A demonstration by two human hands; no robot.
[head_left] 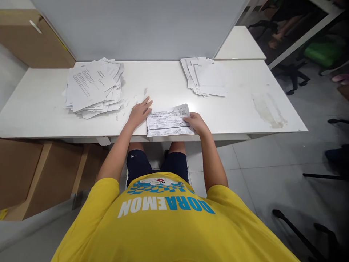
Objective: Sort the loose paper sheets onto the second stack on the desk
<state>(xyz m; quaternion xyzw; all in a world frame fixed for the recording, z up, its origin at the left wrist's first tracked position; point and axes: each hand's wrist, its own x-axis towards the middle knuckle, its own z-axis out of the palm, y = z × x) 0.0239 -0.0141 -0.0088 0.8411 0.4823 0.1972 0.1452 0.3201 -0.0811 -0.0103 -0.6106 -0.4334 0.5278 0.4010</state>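
A printed paper sheet (169,122) lies at the near edge of the white table (40,105), right in front of me. My left hand (139,112) rests flat on the table with fingers stretched out, touching the sheet's left edge. My right hand (196,123) has its fingers curled on the sheet's right edge, gripping it. A messy pile of printed papers (94,87) sits at the left of the table. A smaller fanned stack of blank-side papers (205,75) lies at the back right.
A white partition wall (141,25) closes the table's far side. Cardboard boxes (32,171) stand under and left of the table, another box (29,40) at the back left. Chair legs (297,233) and a green chair (324,51) are at the right. A stain (268,111) marks the table's right end.
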